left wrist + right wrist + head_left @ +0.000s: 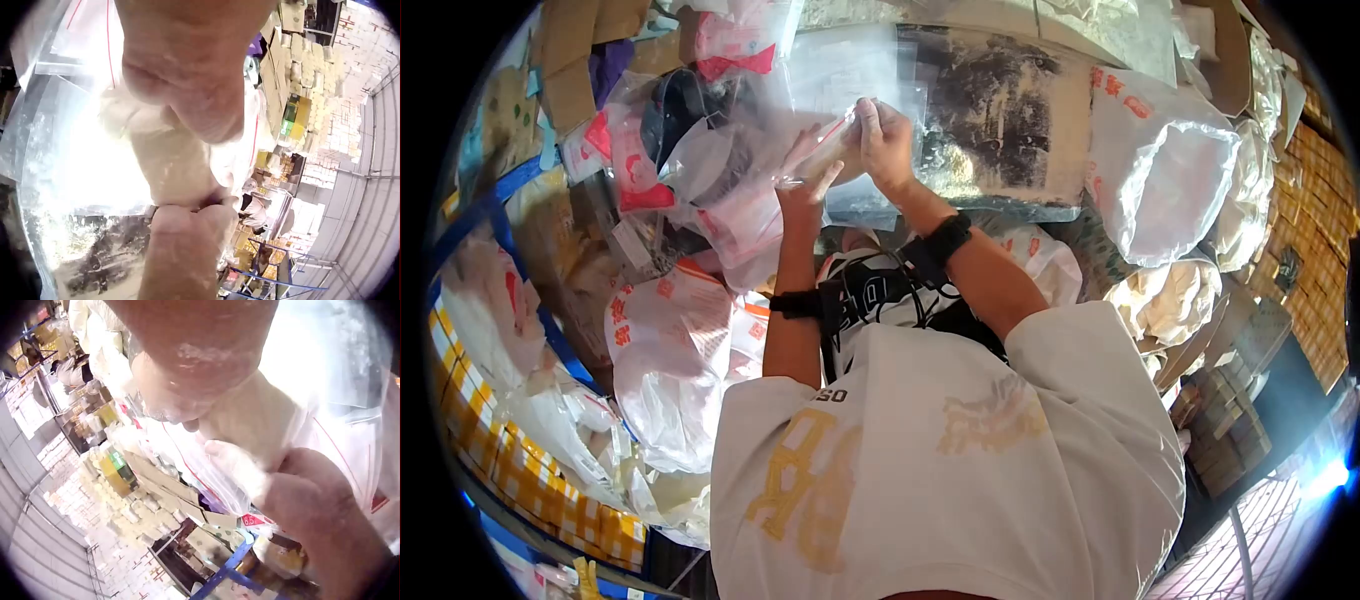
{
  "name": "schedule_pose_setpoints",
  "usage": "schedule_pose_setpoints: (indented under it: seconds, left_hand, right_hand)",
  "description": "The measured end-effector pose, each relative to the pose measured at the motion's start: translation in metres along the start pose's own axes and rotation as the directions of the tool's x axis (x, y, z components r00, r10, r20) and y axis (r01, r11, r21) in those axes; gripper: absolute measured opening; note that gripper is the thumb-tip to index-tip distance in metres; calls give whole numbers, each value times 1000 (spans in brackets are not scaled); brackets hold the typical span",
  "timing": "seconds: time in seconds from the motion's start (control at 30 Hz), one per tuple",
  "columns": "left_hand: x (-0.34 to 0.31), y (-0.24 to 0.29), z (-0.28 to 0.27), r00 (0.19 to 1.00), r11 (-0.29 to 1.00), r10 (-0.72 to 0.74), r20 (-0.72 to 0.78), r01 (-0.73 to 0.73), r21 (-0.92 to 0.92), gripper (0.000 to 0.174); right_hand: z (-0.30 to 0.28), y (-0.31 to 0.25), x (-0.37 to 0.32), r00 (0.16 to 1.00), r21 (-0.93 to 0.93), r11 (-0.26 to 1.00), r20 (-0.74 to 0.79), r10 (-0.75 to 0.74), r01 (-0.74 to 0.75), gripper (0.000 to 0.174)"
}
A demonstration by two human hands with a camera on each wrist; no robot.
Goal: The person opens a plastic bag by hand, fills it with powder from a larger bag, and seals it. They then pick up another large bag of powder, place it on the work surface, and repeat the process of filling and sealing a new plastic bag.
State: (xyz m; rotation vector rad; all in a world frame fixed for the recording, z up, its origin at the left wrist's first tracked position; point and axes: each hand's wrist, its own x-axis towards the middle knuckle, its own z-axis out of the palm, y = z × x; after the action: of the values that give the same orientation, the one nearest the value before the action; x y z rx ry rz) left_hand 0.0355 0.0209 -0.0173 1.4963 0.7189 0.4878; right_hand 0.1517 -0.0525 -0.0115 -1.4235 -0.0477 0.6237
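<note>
Packed background: dusty dark panel point(970, 120) at 3 o'clock of my hands, clear sack point(1120, 150) farther out that way, white red-printed sack point(670, 370) near 7. Zip bag point(812, 160) is up between both hands, long axis tilted roughly 7:30 to 1:30. Right hand point(884, 150) nearer the upper end, fingers together, pinching the edge; bag runs off toward 7:30 from them. Left hand point(802, 194) at the lower end, thumb and fingers clamped on it, bag heading toward 1:30. Exact contents unclear
</note>
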Motion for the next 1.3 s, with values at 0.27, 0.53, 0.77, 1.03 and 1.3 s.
schedule_pose_setpoints:
  seconds: [0.27,0.53,0.77,1.03,1.3]
  left_hand:
    - [13,-34,0,991,999,-32,-128,31,-9,25]
    - [34,-29,-1,912,899,-330,-244,225,-377,49]
    - [36,-35,-6,884,825,-430,-184,302,-478,78]
    - [37,-30,-13,866,793,-492,-87,406,-454,107]
    - [35,-43,-16,892,713,-451,-25,343,-611,98]
  right_hand:
    - [8,14,13,992,-77,994,-89,-86,79,37]
    - [-5,17,40,950,110,988,303,68,-106,21]
    - [-2,26,36,970,44,998,243,22,-34,16]
    - [4,13,35,993,16,998,102,57,-59,27]
    - [6,12,36,995,30,996,59,83,-85,34]
